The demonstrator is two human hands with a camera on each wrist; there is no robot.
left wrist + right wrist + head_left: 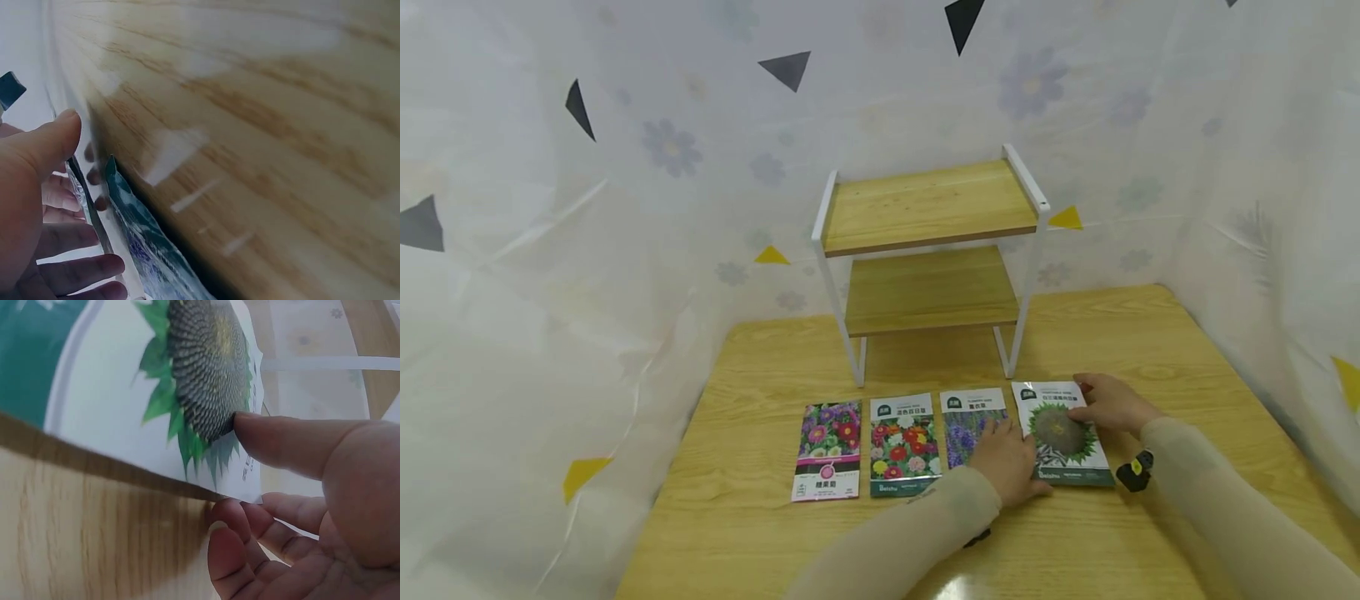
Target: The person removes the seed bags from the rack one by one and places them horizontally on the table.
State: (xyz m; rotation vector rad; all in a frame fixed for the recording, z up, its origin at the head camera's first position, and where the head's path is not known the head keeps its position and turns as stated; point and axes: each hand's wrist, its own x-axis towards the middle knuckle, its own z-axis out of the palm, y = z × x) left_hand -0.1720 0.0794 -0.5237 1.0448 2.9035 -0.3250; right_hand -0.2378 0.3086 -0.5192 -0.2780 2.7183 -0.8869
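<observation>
A seed packet with a sunflower head (pixel 1060 433) lies at the right end of a row of packets. My right hand (pixel 1112 403) pinches its right edge, the thumb (pixel 281 440) on the printed face and the fingertips (pixel 228 550) at the underside. The edge there stands off the table in the right wrist view. My left hand (pixel 1006 462) lies over the lower right of a lavender seed packet (pixel 964 429), fingers extended, its thumb near the sunflower packet's lower left corner. In the left wrist view the lavender packet (pixel 147 240) shows beside these fingers.
Left of the lavender packet lie a packet of mixed red and white flowers (pixel 904 450) and a pink-banded packet (pixel 827 454). Behind the row stands a two-tier wooden shelf (pixel 932 208) with a white frame. A patterned curtain (pixel 625 250) surrounds the wooden table (pixel 730 500).
</observation>
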